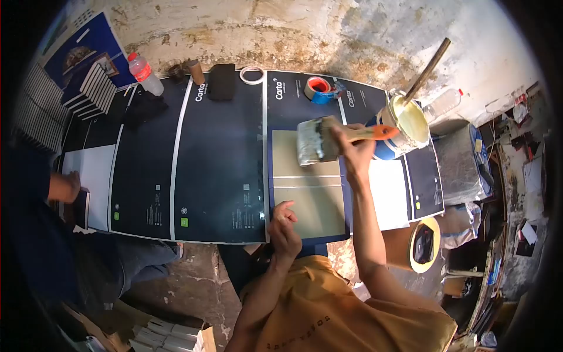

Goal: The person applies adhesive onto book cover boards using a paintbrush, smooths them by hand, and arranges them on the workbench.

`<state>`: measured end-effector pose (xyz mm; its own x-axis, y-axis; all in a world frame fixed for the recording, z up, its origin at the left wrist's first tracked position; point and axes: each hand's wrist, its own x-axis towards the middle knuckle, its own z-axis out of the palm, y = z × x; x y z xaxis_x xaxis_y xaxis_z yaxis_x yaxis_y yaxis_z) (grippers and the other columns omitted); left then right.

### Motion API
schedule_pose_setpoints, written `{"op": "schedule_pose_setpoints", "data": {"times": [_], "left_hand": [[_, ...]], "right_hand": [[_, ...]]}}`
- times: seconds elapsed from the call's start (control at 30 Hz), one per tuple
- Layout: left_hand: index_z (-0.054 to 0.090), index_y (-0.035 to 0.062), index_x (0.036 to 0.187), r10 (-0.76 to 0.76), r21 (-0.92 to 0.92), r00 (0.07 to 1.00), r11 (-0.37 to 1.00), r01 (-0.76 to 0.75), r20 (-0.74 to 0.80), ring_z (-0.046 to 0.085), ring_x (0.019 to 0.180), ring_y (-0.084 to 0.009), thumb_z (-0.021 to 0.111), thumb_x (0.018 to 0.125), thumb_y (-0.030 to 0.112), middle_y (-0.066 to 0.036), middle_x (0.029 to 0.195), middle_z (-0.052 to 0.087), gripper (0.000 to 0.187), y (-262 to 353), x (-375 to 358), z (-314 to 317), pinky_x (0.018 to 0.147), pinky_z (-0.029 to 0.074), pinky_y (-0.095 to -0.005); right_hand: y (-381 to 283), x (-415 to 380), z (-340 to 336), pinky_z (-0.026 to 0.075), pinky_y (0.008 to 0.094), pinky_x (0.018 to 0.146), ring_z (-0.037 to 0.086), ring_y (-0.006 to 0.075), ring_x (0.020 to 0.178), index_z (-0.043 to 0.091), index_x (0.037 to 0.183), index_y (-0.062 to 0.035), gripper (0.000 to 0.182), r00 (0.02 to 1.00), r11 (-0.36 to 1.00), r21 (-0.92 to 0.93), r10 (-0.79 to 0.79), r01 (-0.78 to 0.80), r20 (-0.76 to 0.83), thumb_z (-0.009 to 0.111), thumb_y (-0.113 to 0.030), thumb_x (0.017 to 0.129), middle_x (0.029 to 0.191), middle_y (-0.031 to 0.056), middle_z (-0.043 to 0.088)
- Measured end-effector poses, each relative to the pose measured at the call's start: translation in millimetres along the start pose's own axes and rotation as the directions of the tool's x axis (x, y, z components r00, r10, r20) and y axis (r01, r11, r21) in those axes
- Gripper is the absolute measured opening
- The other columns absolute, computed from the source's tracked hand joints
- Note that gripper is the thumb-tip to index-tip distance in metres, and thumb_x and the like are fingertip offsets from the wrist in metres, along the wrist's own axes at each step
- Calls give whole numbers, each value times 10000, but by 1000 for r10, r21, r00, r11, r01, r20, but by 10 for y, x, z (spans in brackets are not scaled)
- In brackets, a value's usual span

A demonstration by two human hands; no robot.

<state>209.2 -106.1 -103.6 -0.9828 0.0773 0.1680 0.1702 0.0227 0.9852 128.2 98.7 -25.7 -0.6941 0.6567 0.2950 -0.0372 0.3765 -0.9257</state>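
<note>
My right hand (353,154) grips a wide paintbrush (319,141) with an orange-tipped handle, its white-coated bristles over the upper part of a beige board (308,208). The board has two panels split by a narrow strip and lies on a dark blue sheet (347,217). Near the board's lower left edge is my left hand (285,229), its fingers curled; whether it holds anything is hidden. Right of the brush stands a bucket (414,124) of pale cream paste, with a wooden stick (429,67) leaning in it.
White sheets (387,193) lie right of the board. Tape rolls (316,88), a bottle (145,74) and a dark block (222,82) line the back. Stacked books (91,94) stand at left, where another person's hand (65,186) rests by a white sheet (97,167).
</note>
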Motion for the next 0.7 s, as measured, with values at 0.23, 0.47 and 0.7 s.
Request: {"op": "schedule_pose_setpoints", "data": {"times": [0.23,0.47,0.7], "left_hand": [[594,-16,1063,-36,-6,999,999,36,-8,392,546,-115,129,1039,533,-25,617,484,719,-27,-10,33,517,318,-270],[582,-13,1088,-83,-61,997,995,82,-5,399,598,-107,116,1030,565,-18,664,483,745,1,-13,-12,575,326,-256],[524,-14,1188,-100,-343,993,937,71,-69,400,697,-98,123,984,663,-23,774,480,814,-143,-61,-16,673,325,-255]], "right_hand": [[-91,-103,251,509,325,617,657,175,633,615,792,22,321,999,975,-222,-32,23,-34,767,-260,807,693,147,667],[448,-2,-705,462,274,570,545,104,605,616,794,-3,203,957,925,-321,-257,202,-138,740,-158,836,692,37,611],[-211,-673,-726,432,235,655,526,90,716,594,866,-6,215,985,993,-19,110,-114,-130,738,-166,866,794,20,588]]}}
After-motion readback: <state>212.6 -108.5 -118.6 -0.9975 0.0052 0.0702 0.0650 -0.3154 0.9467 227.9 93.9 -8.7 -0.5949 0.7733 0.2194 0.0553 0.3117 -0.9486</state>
